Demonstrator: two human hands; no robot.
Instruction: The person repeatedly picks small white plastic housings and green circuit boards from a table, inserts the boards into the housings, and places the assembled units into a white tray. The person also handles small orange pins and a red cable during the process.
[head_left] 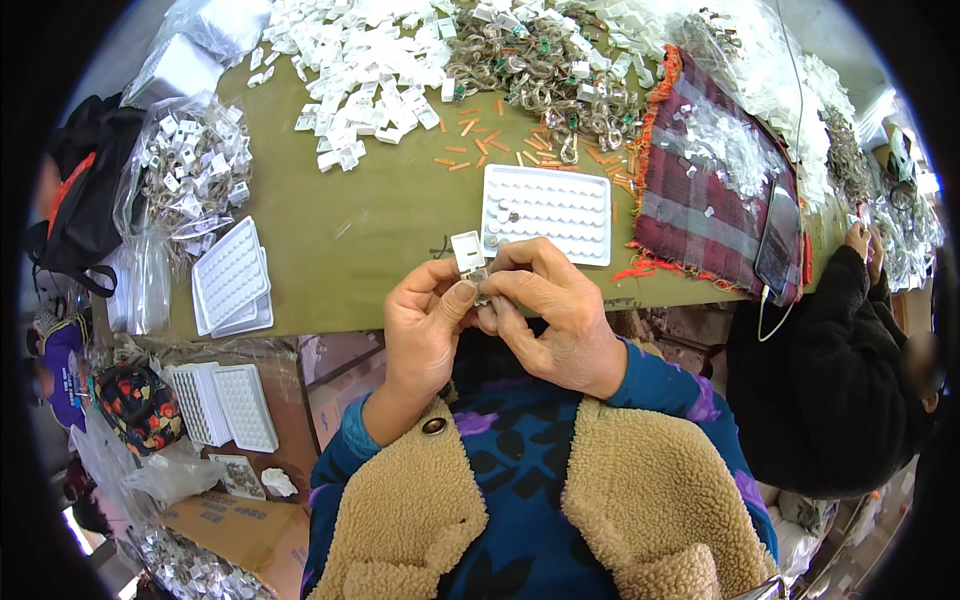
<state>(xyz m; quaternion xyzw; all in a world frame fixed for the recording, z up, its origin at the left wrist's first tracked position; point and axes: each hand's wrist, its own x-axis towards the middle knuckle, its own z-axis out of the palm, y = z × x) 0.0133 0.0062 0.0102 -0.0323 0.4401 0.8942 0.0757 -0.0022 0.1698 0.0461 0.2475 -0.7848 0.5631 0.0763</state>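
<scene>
Both hands meet at the table's near edge around a small white plastic case [467, 252] with its lid standing up. My left hand [428, 325] pinches the case between thumb and fingers. Against its lower part, the fingers of my right hand [553, 310] are closed on a small clear or metallic piece that I cannot make out, partly hidden by the fingertips. Just beyond the right hand lies a white tray [560, 205] with rows of round hollows. A few small round metallic pieces [505, 213] sit at its left side.
White plastic cases [370, 70] and tangled wired parts [560, 75] are heaped at the back. Orange strips [490, 140] lie scattered before them. On the right are a plaid cloth [700, 215] and a phone [777, 240] with a cable. Stacked trays [232, 275] stand left. A co-worker's dark sleeve [840, 330] is at right.
</scene>
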